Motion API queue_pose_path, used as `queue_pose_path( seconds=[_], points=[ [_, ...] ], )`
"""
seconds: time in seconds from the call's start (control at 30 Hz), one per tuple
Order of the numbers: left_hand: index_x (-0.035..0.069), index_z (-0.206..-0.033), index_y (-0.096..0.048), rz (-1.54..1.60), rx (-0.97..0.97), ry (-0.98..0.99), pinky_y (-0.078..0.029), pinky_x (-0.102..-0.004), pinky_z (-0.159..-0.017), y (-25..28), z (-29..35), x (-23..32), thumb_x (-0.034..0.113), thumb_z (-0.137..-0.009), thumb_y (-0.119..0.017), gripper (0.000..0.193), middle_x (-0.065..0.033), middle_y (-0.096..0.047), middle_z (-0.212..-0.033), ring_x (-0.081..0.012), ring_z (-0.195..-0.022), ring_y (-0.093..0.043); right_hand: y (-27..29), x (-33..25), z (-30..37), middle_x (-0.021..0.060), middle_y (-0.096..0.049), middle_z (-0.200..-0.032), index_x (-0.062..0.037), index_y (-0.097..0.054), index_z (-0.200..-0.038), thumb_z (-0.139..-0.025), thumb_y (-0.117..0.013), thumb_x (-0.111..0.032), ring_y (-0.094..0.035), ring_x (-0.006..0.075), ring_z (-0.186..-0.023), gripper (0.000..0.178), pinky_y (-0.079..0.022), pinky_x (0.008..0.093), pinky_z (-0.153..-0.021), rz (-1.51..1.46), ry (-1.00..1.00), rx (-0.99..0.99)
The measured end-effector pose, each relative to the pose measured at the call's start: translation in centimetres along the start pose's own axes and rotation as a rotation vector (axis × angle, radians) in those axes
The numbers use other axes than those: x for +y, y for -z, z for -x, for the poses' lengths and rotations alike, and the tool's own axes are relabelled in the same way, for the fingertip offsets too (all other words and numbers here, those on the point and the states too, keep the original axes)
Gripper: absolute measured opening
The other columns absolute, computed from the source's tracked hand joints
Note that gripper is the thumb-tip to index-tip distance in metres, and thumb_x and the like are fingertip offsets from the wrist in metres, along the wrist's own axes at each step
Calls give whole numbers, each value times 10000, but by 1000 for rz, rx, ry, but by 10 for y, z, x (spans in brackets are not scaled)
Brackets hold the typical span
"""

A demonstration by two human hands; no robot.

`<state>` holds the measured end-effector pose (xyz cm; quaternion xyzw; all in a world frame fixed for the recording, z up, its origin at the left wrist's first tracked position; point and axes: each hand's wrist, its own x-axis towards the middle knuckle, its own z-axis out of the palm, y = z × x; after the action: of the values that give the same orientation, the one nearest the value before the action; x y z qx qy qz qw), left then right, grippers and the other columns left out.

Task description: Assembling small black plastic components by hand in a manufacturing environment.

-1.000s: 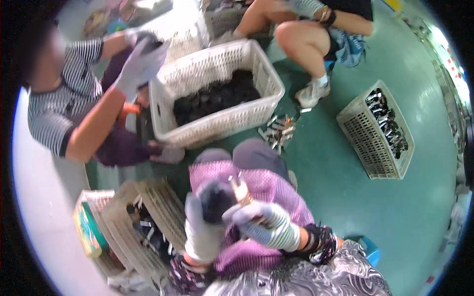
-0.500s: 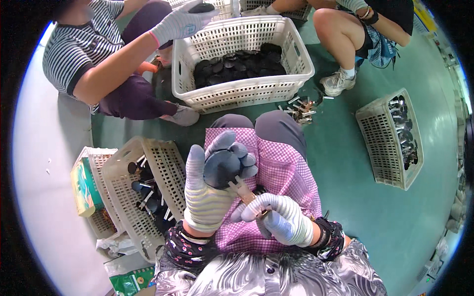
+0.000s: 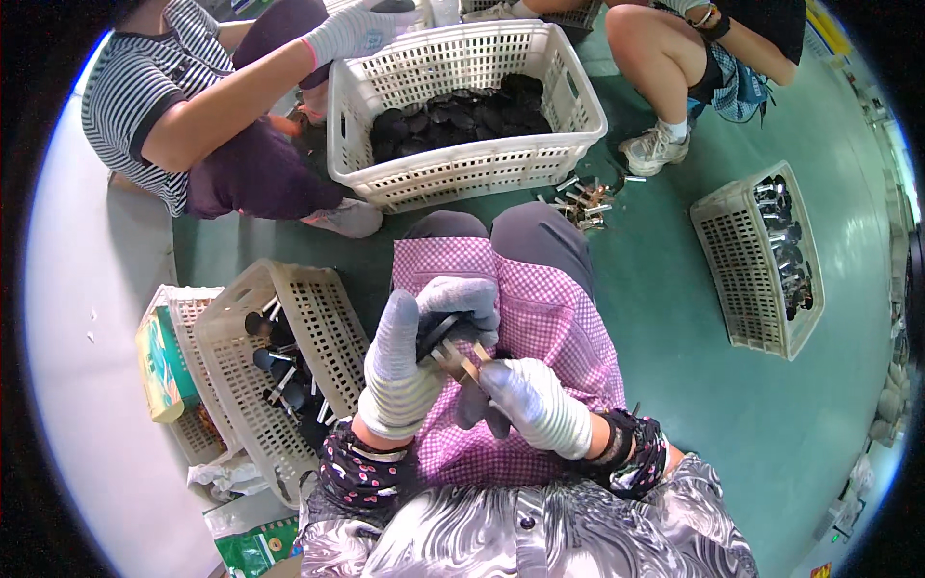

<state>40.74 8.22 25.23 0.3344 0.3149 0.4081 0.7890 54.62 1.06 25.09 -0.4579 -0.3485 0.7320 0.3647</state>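
My left hand (image 3: 397, 371), in a striped glove with grey fingertips, is closed around a dark round disc (image 3: 436, 334), now tilted edge-on above my lap. The thumb stands up along the near side of the disc. My right hand (image 3: 544, 405), gloved alike, pinches a small flat copper-coloured metal piece (image 3: 453, 362) with prongs at its end. Those prongs meet the disc's lower edge; whether they grip it I cannot tell. Beneath both hands lies a pink checked apron (image 3: 568, 347).
Ahead stands a white crate (image 3: 472, 173) of black discs. Loose metal parts (image 3: 590, 204) lie on the floor beside it. Another crate (image 3: 231, 385) with discs and silver rods is at my left, a third (image 3: 727, 265) at right. Two people sit across from me, one with a gloved hand (image 3: 356, 34).
My left fingers have curled over the disc, turning it from face-up to edge-on. My right hand has moved up and the metal piece now meets the disc. The other person's gloved hand has lowered slightly.
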Motion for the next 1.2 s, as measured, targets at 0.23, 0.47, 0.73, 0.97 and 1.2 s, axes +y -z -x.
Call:
queue_pose_path(
  seconds=[0.23, 0.47, 0.73, 0.97, 1.2],
  points=[
    [-43, -965, -605, -346, -80, -87, -445, -344, -748, -2, -3, -3, 478, -933, -307, 600, -136, -576, -867, -225, -770, -554, 11, -2, -5, 69, -617, -673, -11, -640, -734, -896, -364, -599, -496, 106, -498, 669, -396, 231, -481, 2, -138, -71],
    [-24, -1068, -609, -617, -250, -192, -460, -294, -779, 19, -2, 9, 232, -937, -421, 344, -112, -564, -987, -193, -883, -566, 5, 1, -9, 60, -600, -661, -12, -629, -865, -948, -406, -381, -508, 117, -488, 439, -404, 237, -459, 86, -32, -46],
    [-18, -1231, -463, -301, 22, -140, -401, -332, -952, 13, -18, -20, 148, -878, -550, 400, -161, -543, -1179, -256, -1098, -523, 16, 12, -25, 156, -573, -1058, 4, -553, -1064, -919, -417, -490, -551, 108, -816, 532, -442, 210, -573, -195, 435, 346],
    [86, -1025, -579, -785, -270, -436, -472, -354, -799, 18, -4, -17, 119, -751, -658, 287, -110, -594, -986, -315, -906, -595, 18, 8, -32, 191, -433, -1334, -46, -595, -1096, -896, -480, -458, -439, 305, -1191, 472, -320, 423, -1000, 539, 612, 307],
    [71, -1075, -576, -780, 81, -696, -457, -343, -885, 80, -4, 3, 92, -691, -715, 409, -128, -608, -1040, -277, -994, -584, 9, -6, -44, 219, -387, -1363, -38, -474, -1253, -911, -465, -334, -406, 339, -1232, 453, -318, 413, -1016, 885, 752, 177]
  ],
)
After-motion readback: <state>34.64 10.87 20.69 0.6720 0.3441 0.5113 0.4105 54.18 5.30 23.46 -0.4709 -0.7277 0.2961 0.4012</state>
